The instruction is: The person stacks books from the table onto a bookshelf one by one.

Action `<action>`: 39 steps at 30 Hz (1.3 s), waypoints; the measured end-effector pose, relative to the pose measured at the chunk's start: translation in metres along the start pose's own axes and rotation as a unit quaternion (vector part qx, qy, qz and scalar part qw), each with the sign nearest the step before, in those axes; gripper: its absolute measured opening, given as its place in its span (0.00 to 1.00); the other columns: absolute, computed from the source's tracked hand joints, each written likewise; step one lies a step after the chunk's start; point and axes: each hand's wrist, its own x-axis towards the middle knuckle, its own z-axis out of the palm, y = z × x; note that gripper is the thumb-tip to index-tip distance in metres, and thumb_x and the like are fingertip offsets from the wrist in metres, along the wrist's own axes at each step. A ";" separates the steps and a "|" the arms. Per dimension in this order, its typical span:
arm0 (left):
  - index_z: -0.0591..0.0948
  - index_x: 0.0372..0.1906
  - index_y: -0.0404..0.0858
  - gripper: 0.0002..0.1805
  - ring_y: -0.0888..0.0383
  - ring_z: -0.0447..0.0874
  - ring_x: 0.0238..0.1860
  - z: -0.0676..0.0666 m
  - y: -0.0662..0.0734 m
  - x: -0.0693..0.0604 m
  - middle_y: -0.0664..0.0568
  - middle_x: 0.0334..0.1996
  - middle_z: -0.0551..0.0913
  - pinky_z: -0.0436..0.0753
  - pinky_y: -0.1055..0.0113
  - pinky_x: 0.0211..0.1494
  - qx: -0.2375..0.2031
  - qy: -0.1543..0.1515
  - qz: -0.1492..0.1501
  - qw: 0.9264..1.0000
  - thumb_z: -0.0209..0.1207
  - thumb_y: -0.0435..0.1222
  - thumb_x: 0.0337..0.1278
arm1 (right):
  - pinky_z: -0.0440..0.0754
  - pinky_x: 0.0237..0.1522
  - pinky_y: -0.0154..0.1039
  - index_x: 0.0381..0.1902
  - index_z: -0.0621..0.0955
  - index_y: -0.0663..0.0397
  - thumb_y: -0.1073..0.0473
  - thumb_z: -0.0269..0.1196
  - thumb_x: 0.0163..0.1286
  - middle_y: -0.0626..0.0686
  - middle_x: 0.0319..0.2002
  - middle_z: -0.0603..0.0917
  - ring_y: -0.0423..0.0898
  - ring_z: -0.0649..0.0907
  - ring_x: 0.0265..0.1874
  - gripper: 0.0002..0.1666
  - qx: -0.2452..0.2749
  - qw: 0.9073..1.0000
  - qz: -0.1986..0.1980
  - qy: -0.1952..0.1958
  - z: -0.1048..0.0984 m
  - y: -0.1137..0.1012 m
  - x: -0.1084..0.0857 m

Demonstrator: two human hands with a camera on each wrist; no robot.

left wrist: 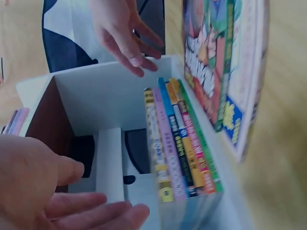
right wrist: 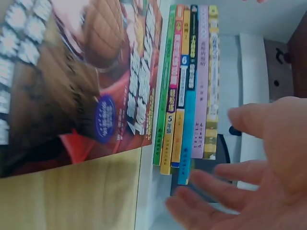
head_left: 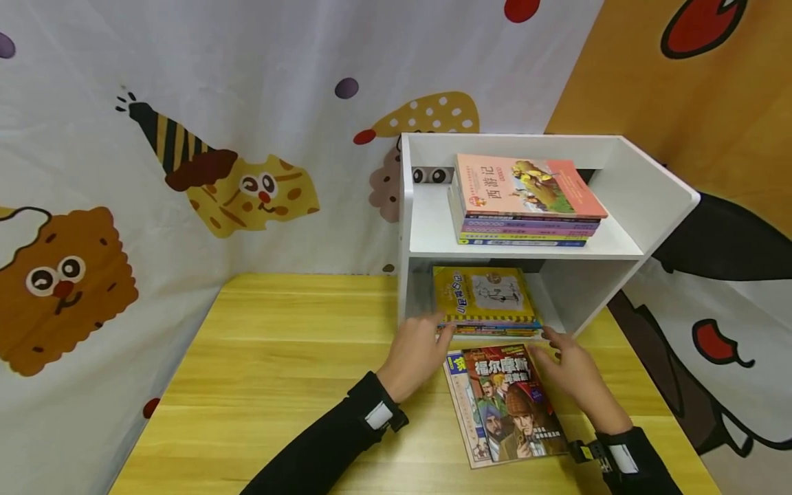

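Observation:
A stack of several books lies flat on the lower shelf, topped by a yellow book [head_left: 454, 282]. My left hand [head_left: 416, 354] is at the stack's left front corner, fingers extended; whether it touches the books cannot be told. On the other side, my right hand [head_left: 578, 381] is near the right front corner with fingers spread, and the right wrist view shows nothing in its grasp. Book spines [right wrist: 187, 96] face outward in both wrist views. In front of the shelf, a dark red comic book [head_left: 513, 405] overlaps a pale book [head_left: 463, 419] on the table.
A white two-tier shelf [head_left: 526, 256] stands at the back right of the wooden table [head_left: 278, 357]. Its upper tier bears another book stack, topped by a salmon-coloured book [head_left: 482, 185]. A cartoon-printed cloth [head_left: 278, 69] hangs behind the table.

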 end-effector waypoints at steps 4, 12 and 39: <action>0.90 0.63 0.38 0.20 0.69 0.71 0.15 0.006 -0.008 -0.014 0.50 0.30 0.92 0.83 0.73 0.29 -0.017 -0.031 0.036 0.999 0.59 0.46 0.86 | 0.88 0.58 0.69 0.82 0.65 0.74 0.36 0.62 0.84 0.78 0.67 0.79 0.75 0.84 0.61 0.51 -0.038 0.997 0.032 -0.052 0.005 -0.001 -0.012; 0.91 0.61 0.42 0.18 0.71 0.91 0.38 0.018 -0.020 -0.037 0.50 0.55 0.95 0.87 0.77 0.47 -0.041 -0.120 0.066 0.990 0.57 0.45 0.87 | 0.85 0.56 0.71 0.79 0.66 0.78 0.24 0.61 0.78 0.80 0.61 0.80 0.74 0.84 0.57 0.63 -0.090 0.988 0.082 -0.093 0.024 -0.002 -0.026; 0.93 0.57 0.45 0.18 0.74 0.78 0.27 0.036 -0.020 -0.046 0.55 0.50 0.96 0.82 0.77 0.38 -0.048 -0.094 0.070 0.992 0.56 0.46 0.87 | 0.75 0.33 0.41 0.53 0.78 0.64 0.47 0.70 0.80 0.59 0.41 0.83 0.49 0.78 0.36 0.24 0.068 0.990 0.104 -0.063 0.030 0.007 -0.019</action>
